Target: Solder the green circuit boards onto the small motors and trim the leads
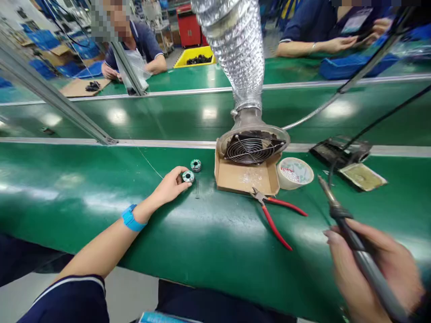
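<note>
My left hand (pixel 170 185) reaches out over the green bench and pinches a small round green part (pixel 188 176) with a dark centre hole, which rests on the bench surface. A second, similar round part (pixel 195 165) lies just beyond it, apart from my fingers. My right hand (pixel 373 264) is at the lower right, wrapped around the handle of a soldering iron (pixel 353 242) whose tip points up and to the left, off the bench. A blue band (pixel 132 218) sits on my left wrist.
A fume extractor fan (pixel 251 147) on a silver duct (pixel 235 49) stands over a cardboard tray (pixel 245 178). Red-handled cutters (pixel 276 215), a tape roll (pixel 295 172), a sponge pad (pixel 362 176) and an iron stand (pixel 340 150) lie right. Other people work across the belt (pixel 134 114).
</note>
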